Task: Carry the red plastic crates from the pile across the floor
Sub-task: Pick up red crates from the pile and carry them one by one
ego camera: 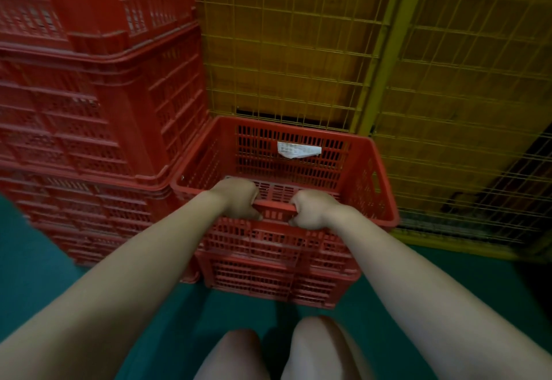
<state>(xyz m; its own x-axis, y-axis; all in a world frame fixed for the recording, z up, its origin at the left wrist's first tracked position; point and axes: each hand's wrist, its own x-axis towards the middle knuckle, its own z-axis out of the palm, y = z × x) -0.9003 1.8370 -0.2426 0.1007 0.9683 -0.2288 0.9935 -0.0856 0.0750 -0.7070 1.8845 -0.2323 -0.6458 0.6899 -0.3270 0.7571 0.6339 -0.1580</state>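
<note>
Red crate (298,155): two hands, left hand (236,197), right hand (313,208), fingers clenched on its rim.

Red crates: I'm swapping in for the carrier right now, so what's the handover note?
Left hand: grip shut on the near rim of the open red crate.
Right hand: grip shut on the same rim, beside the left.
The crate sits on top of another red crate, beside the tall pile and close to the yellow wire cage. A white paper label hangs on its far wall.
Done: the crate is gripped.
Left: carry it across the green floor, then return for the pile.
</note>
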